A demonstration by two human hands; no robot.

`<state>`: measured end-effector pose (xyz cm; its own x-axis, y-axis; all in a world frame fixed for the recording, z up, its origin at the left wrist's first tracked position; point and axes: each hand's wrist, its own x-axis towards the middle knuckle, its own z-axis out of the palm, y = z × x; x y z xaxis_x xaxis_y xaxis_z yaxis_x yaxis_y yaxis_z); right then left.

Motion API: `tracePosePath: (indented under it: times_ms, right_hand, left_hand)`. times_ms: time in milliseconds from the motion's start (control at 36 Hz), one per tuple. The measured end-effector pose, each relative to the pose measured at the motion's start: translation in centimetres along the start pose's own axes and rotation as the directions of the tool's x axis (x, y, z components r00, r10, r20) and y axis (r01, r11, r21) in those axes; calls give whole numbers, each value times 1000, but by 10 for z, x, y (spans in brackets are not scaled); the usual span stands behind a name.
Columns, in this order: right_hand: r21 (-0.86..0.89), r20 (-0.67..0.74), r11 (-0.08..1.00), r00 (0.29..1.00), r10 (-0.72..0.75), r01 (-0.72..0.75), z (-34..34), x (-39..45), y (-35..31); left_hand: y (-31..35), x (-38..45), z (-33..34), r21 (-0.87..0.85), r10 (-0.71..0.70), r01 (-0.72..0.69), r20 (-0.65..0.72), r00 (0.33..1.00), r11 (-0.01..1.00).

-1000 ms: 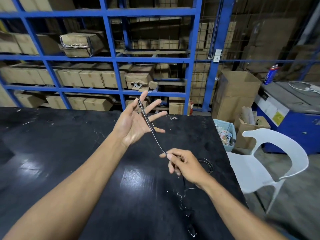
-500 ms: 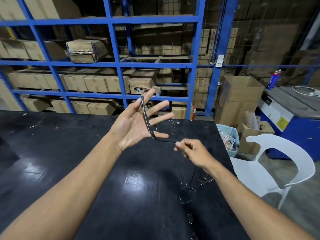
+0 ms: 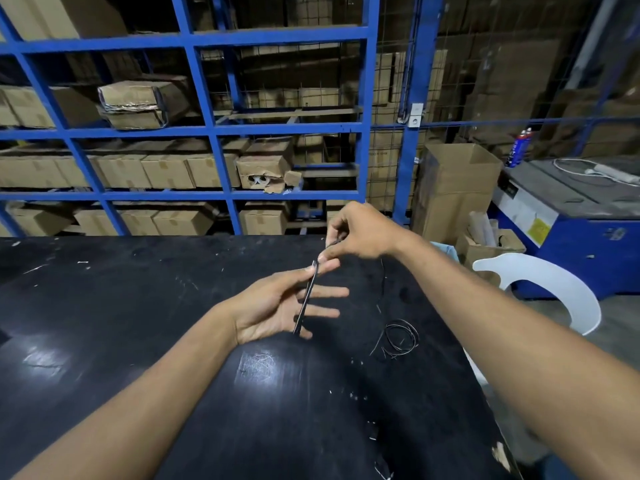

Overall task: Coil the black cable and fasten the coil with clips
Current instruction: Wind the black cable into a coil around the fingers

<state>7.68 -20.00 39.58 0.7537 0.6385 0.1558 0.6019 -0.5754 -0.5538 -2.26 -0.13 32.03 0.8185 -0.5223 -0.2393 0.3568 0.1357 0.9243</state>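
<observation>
I see the black table [image 3: 138,341] filling the lower view, and both hands work above its far part. To do this wrap well, I judge the cable should stay tight and each turn should lie beside the last one on the palm, not cross it. My left hand [image 3: 277,306] is spread open, palm up, fingers apart; the black cable [image 3: 306,299] runs across the palm from the thumb tip down to the little finger side. My right hand [image 3: 363,233] pinches the cable just above the left fingertips. Loose loops [image 3: 398,336] lie on the table near the right forearm.
</observation>
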Motion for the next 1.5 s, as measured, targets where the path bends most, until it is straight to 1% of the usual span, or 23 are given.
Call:
tracePosePath:
  times_ms: [83,167,250,306,417,472,528,583,639,694,778,833,889,972,1028,1083,1139,1194,1222,1306,1389,1444,1500]
  right_hand:
    - [-43,-52,999,999,-15,12,-3,-4,-12]
    - [-43,-101,999,995,-16,12,-1,-11,-19]
    - [-39,-193,999,981,-11,4,13,-19,-23]
    - [21,-244,1000,970,-16,22,26,-26,-24]
    - [242,-278,970,960,31,39,53,-42,-23]
    - [403,-298,914,950,92,38,67,-48,-20]
    - [552,-287,832,949,129,53,80,-54,-17]
    - [660,-269,747,954,133,81,91,-60,-14]
    - [746,-256,658,955,150,97,102,-66,-8]
    - [807,-231,585,956,180,85,113,-70,0]
    - [865,-170,499,963,211,43,127,-72,10]
    - [886,-117,465,968,223,0,133,-72,17]
    - [888,-60,457,973,222,-50,137,-72,24]
    - [865,1,490,978,210,-106,138,-70,33]
    - [827,24,547,981,193,-128,136,-68,39]
    - [726,50,674,987,151,-139,128,-63,44]
    - [575,79,809,992,98,-125,116,-56,48]
    - [442,102,892,993,52,-92,100,-48,51]
    - [374,94,924,995,42,-74,90,-43,52]
    - [205,6,977,998,57,-57,59,-26,49]
    - [70,-90,998,996,16,-9,30,-11,33]
    - [-28,-100,999,994,-32,29,16,-5,17]
    - [-88,-81,995,996,-48,41,8,-1,1]
  left_hand:
    - [-2,5,-3,18,28,-26,-108,994,999]
    - [-2,9,-7,20,71,-69,-185,980,997]
    - [1,13,-11,-2,119,-124,-250,961,992]
    - [4,15,-13,-26,146,-158,-270,952,987]
    - [9,19,-21,-64,214,-234,-231,949,970]
    - [13,20,-24,-141,250,-284,-219,943,949]
    - [18,20,-26,-227,274,-331,-249,929,916]
    - [25,18,-29,-266,296,-373,-288,911,889]
    - [33,14,-31,-307,317,-404,-296,901,862]
    - [41,9,-31,-325,345,-427,-279,896,844]
    - [50,2,-27,-304,374,-438,-247,894,846]
    - [53,-1,-22,-307,396,-446,-212,893,841]
    - [54,-4,-18,-319,415,-448,-168,894,836]
    - [56,-9,-13,-338,421,-419,-70,904,843]
    - [54,-12,-8,-340,403,-370,30,915,864]
    - [50,-16,-3,-339,376,-310,149,915,888]
    - [47,-20,-1,-338,327,-230,264,908,913]
    - [44,-24,-1,-323,264,-150,348,900,935]
    - [43,-26,-3,-296,223,-115,366,903,948]
    - [36,-25,-8,-154,85,-33,347,934,987]
    - [27,-21,-11,-43,-12,23,244,970,999]
    - [21,-17,-14,3,-55,56,164,985,998]
    - [16,-15,-17,57,-83,78,80,993,995]
